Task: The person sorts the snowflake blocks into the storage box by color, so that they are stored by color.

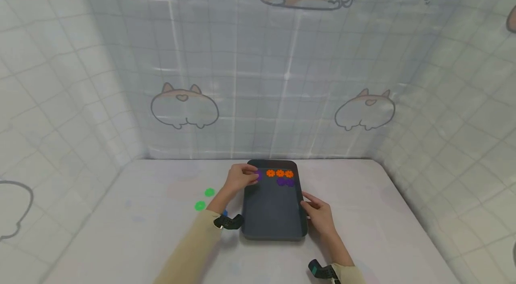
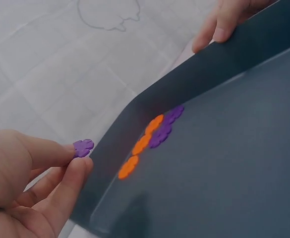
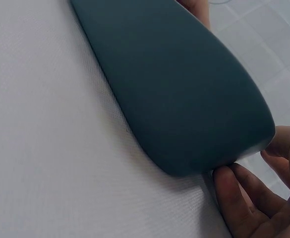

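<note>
My left hand (image 1: 240, 177) pinches a purple flower-shaped piece (image 2: 84, 147) between thumb and fingertips, by the far left edge of a dark rectangular tray (image 1: 275, 212). Along the far end of the tray lie three orange flower pieces (image 1: 280, 173) in a row. Two purple flower pieces (image 1: 285, 182) touch each other just in front of that row, toward the right. At the tray's right side, my right hand (image 1: 321, 216) holds the wall, thumb at the rim and fingers (image 3: 230, 188) against the outside and underside.
Left of the tray, two green flower pieces (image 1: 204, 199) lie on the white table (image 1: 161, 212). Something blue (image 1: 225, 213) is partly hidden by the left wrist. Behind the table hangs a pale checked curtain (image 1: 262, 73) with cartoon dogs.
</note>
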`<state>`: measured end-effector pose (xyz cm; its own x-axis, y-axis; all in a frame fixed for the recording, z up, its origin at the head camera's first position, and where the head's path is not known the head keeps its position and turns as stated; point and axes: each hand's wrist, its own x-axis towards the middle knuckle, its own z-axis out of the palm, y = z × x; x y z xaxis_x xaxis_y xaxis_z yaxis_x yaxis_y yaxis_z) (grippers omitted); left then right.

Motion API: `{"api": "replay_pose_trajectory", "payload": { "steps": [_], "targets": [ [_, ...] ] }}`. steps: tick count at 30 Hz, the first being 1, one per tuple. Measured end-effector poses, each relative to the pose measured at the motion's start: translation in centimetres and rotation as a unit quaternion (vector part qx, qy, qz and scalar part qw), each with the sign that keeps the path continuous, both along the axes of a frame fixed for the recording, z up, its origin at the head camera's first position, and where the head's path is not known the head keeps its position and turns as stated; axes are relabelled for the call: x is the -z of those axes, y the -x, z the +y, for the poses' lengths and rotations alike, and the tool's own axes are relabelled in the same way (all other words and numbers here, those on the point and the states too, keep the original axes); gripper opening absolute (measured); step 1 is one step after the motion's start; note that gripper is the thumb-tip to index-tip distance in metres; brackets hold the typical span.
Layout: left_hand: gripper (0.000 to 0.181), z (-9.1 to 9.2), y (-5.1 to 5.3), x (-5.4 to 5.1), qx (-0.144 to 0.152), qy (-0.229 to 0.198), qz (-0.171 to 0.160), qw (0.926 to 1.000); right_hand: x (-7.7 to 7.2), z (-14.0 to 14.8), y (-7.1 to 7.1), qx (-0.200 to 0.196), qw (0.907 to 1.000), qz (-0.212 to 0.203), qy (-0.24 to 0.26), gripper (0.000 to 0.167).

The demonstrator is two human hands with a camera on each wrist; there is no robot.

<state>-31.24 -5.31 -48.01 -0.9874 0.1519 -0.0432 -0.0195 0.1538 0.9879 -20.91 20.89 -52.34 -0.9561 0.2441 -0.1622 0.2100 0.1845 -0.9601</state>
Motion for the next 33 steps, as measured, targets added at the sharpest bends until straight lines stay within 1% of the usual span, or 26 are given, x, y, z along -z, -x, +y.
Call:
{"api": "replay_pose_trajectory", "payload": {
  "steps": [4,8,13,16,22,27,31,33],
  "targets": [
    [0.022,0.9,0.1,0.2,0.003,0.011,-0.004,0.9999,0.0,0.0,0.0,-0.003,1.0000,0.005,0.003,0.037],
    [0.020,1.7,0.0,0.4,0.013,0.026,-0.005,0.9996,0.1,0.0,0.0,-0.003,1.0000,0.005,0.006,0.038],
    [0.020,2.5,0.0,1.1,0.026,0.054,0.008,0.9982,0.2,0.0,0.1,-0.001,1.0000,0.005,0.007,0.038],
    [0.020,2.9,0.0,1.2,0.029,0.065,0.010,0.9974,0.2,0.0,0.1,0.003,0.9999,0.001,0.010,0.037],
    [0.020,3.6,0.3,1.2,0.044,0.060,-0.006,0.9972,0.0,0.0,0.2,0.006,0.9999,-0.003,0.008,0.037],
    [0.022,4.1,0.7,1.4,0.046,0.059,-0.011,0.9971,-0.1,0.0,0.1,0.005,1.0000,-0.001,0.005,0.038],
    [0.025,4.2,0.9,2.0,0.046,0.075,-0.011,0.9960,0.0,0.0,0.0,0.002,0.9999,0.003,0.013,0.038],
    [0.026,4.2,0.9,2.4,0.044,0.094,-0.003,0.9946,0.2,-0.1,0.0,0.003,0.9998,0.005,0.018,0.038]
  ]
}}
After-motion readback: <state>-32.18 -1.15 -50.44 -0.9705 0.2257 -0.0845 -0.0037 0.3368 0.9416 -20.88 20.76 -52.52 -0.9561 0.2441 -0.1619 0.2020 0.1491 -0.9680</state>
